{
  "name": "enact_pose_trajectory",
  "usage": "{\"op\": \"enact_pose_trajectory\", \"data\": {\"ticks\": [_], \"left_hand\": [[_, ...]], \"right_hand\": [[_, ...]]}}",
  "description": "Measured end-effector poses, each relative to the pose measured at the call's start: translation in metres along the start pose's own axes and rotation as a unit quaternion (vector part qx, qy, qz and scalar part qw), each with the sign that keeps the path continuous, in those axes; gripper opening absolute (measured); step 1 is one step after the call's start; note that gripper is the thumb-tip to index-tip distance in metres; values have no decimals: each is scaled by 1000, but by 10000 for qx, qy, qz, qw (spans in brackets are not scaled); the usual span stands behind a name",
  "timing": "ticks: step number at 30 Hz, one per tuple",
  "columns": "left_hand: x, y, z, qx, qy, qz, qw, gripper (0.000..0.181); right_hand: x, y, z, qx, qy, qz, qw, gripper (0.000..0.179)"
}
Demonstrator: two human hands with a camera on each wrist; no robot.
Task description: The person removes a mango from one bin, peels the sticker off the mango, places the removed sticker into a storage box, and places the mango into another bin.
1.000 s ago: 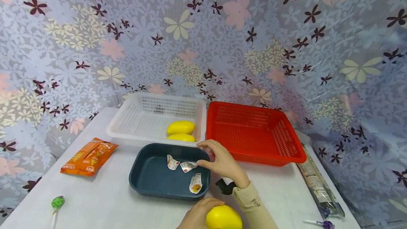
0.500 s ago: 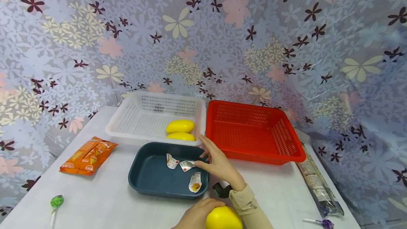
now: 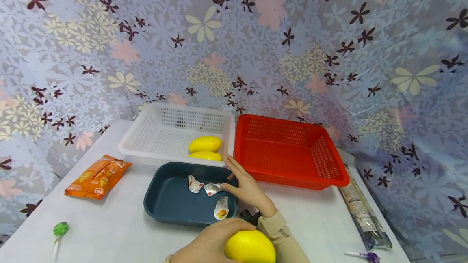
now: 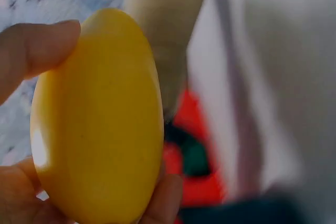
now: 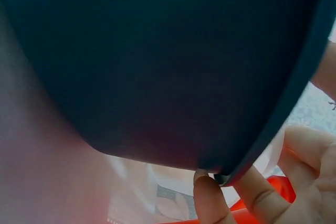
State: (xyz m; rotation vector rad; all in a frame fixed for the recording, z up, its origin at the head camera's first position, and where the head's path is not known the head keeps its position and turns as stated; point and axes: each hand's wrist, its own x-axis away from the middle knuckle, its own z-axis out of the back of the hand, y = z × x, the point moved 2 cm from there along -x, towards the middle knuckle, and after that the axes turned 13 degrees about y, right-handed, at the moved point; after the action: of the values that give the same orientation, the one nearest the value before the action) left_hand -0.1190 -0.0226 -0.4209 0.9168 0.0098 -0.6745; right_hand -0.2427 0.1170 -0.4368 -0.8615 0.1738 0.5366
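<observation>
My left hand [image 3: 210,242] grips a smooth yellow mango [image 3: 250,246] in front of the dark blue tray [image 3: 164,213]. In the left wrist view, thumb and fingers wrap the mango [image 4: 100,124] from either side. My right hand [image 3: 248,190] is at the tray's back right corner, thumb inside over the rim and fingers outside. The right wrist view shows those fingers [image 5: 260,192] against the tray's lip, with its outer wall [image 5: 157,77] filling most of the picture. Three small white printed packets lie in the tray; one packet [image 3: 212,189] is beside my right thumb.
Behind stands a white basket [image 3: 140,149] with two yellow mangoes [image 3: 205,144], beside a red basket [image 3: 292,180]. An orange snack bag [image 3: 98,177] and a green lollipop [image 3: 60,229] lie left. At right are a long clear packet [image 3: 365,210] and a purple lollipop [image 3: 372,257].
My left hand has come slightly up and left with the mango. My right hand's fingers have spread and its index finger straightened along the corner. The tray stays in place.
</observation>
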Motion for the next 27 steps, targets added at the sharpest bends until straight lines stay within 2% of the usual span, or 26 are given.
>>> {"op": "enact_pose_trajectory", "data": {"ticks": [4, 8, 11, 14, 17, 21, 24, 27], "left_hand": [[-10, -5, 36, -207, 760, -13, 9969, 71], [-25, -22, 79, -302, 1477, 222, 9883, 73], [-34, -35, 110, -294, 1870, 279, 9815, 71], [-44, -47, 136, -225, 2115, 318, 9766, 69], [-58, -61, 161, -8, 2113, 514, 9761, 68], [-79, -85, 192, 427, 1879, 937, 9768, 67], [-95, -104, 209, 735, 1752, 1264, 9736, 69], [-114, -120, 220, 827, 1579, 1515, 9723, 73]], "right_hand": [[-1, 0, 2, -53, -61, 5, 10000, 79], [-2, 3, 3, -5, -35, 141, 9999, 79], [-3, 3, 3, 54, -27, 4, 10000, 78], [-4, 3, 3, 111, -65, -234, 9996, 77], [-5, 3, 2, 160, -47, -273, 9995, 78], [-5, 3, 0, 160, 20, -275, 9995, 80], [-3, 3, -2, 110, 22, -273, 9996, 79], [-1, 2, -2, -7, -17, -284, 9996, 79]]}}
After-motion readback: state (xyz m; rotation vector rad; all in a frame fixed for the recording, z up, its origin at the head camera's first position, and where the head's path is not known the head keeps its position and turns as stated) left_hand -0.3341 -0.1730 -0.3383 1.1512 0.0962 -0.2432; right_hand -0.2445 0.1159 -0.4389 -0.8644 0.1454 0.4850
